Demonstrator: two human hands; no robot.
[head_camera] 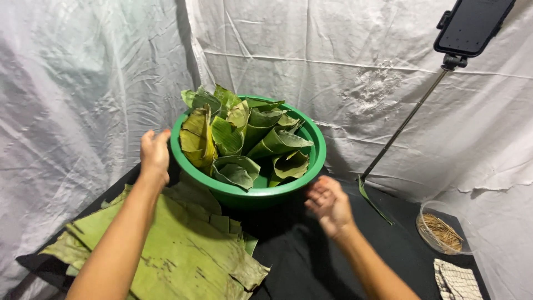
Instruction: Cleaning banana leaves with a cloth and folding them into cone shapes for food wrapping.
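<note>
Basin [261, 194], green and round, sits between the two hands, packed with leaf cones [244, 141] standing points-down so they prop each other up. The left hand [154, 155] lies against the basin's outer wall with fingers curled to the rim, seemingly bracing it; how firmly it grips I cannot tell. The right hand [328, 204] hovers just by the opposite side, fingers loose and spread, holding nothing. Under the left forearm lies a stack of flat banana leaves [183, 250], close to hand on the black cloth [311, 261]. Farther right of the right hand stand a clear tub of thin sticks [441, 230] and a checked cloth [458, 280], cut off by the edge. A phone on a stand [472, 25] leans above, partly out of view.
</note>
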